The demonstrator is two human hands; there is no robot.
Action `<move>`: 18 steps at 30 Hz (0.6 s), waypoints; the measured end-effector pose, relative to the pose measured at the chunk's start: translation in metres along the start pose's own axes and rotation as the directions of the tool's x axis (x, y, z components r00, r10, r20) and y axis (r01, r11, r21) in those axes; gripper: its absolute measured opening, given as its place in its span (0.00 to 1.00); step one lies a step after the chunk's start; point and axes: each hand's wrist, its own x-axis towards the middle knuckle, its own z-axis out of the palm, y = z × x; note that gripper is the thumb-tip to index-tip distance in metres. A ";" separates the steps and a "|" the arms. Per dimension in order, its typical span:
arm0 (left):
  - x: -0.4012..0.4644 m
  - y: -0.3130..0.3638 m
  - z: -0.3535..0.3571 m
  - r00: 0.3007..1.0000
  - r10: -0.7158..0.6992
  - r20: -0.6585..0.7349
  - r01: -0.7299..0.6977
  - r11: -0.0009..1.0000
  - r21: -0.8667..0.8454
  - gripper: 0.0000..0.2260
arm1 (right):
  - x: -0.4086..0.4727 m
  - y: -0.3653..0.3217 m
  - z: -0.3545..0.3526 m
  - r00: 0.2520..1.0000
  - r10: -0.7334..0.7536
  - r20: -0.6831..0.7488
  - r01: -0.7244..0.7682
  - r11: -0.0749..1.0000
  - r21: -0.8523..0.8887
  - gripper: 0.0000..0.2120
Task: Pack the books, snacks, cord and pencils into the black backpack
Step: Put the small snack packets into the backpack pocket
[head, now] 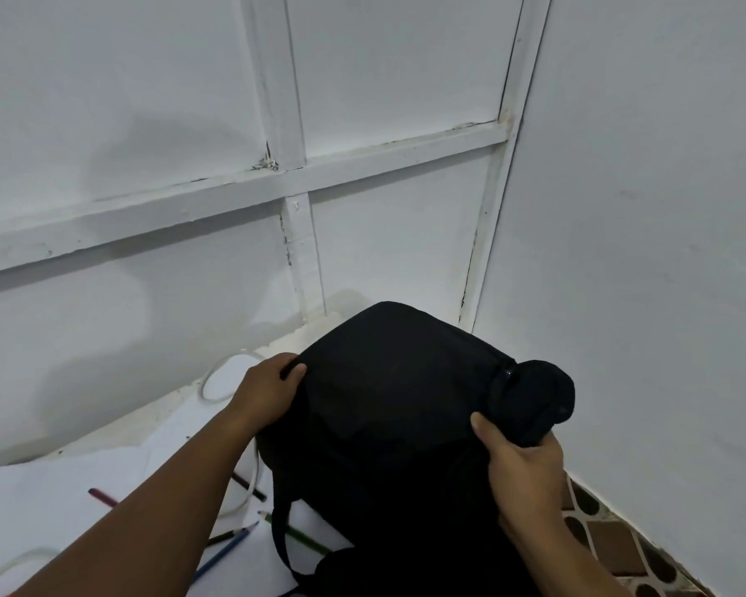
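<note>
Black backpack [388, 402]: standing on tabletop [82, 480], left hand [268, 398] and right hand [522, 471] each gripping a side. Pencils [229, 549] and white cord [216, 381] lying beside it, awaiting packing; books, snacks unseen.

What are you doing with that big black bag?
A person is holding the black backpack with both hands. The left hand grips its left edge and the right hand grips its right side by a bulging pocket. Nothing looks packed yet: coloured pencils and a white cord lie out on white sheets to the left of the bag. No books or snacks can be seen.
</note>
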 end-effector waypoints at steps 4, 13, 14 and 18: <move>-0.005 -0.018 -0.004 0.995 -0.047 -0.091 0.041 0.997 -0.070 0.19 | -0.026 0.002 0.022 0.999 0.022 0.046 -0.024 0.999 0.049 0.12; -0.036 -0.035 0.001 0.993 -0.080 -0.088 0.093 0.984 0.154 0.27 | -0.044 0.009 0.040 0.996 0.019 0.083 -0.019 1.000 -0.001 0.16; -0.043 -0.030 0.004 0.993 -0.074 -0.090 0.086 0.986 0.141 0.27 | -0.043 0.010 0.038 0.998 0.014 0.062 -0.012 0.999 -0.039 0.20; -0.066 -0.011 0.015 0.997 -0.019 -0.078 0.028 0.994 0.104 0.33 | -0.037 0.013 0.021 0.988 -0.103 -0.112 0.073 0.965 -0.252 0.49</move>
